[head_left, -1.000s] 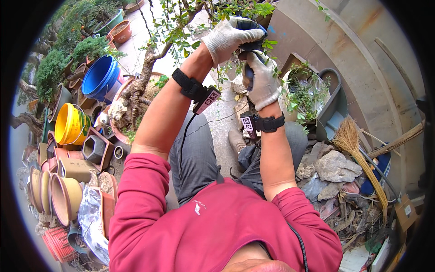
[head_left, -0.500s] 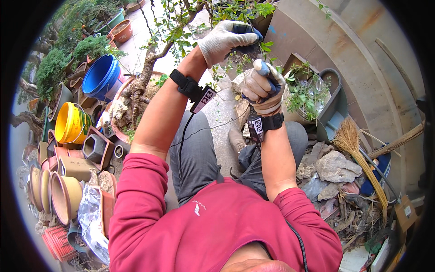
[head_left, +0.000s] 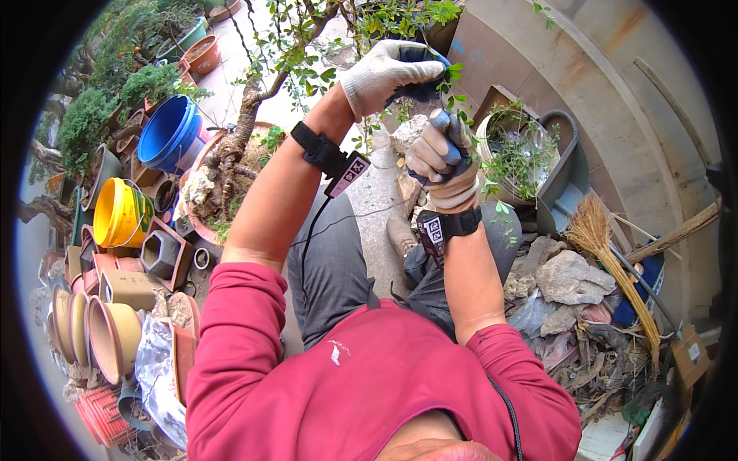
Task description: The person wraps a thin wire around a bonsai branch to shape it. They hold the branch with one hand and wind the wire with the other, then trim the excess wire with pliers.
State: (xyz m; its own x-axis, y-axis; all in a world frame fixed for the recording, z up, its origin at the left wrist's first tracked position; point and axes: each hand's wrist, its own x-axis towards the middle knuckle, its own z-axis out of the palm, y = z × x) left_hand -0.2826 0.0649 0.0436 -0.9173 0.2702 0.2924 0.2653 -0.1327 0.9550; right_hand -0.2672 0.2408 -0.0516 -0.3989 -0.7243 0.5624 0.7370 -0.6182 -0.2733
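Observation:
My left hand (head_left: 400,77), in a white work glove with dark blue fingertips, is raised among the thin branches of a small potted tree (head_left: 254,107). Its fingers pinch a slender leafy twig (head_left: 453,74). Just below and to the right is my right hand (head_left: 444,161), gloved likewise, its fingers curled tight and thumb on top. What lies inside that fist is hidden. Small green leaves (head_left: 502,207) show beside the right wrist and over my right knee. A thin dark wire (head_left: 361,213) runs across in front of my knees.
Blue (head_left: 165,138) and yellow buckets (head_left: 119,211) stand at left among stacked pots (head_left: 111,334). At right are a white tub of cut greenery (head_left: 492,146), a grey dustpan (head_left: 561,192), a straw broom (head_left: 596,230), and rocks (head_left: 573,280) over debris.
Both hands have shifted only slightly, the right one a little down and left. Leaves now appear beside the right hand and above the knee, where none showed before.

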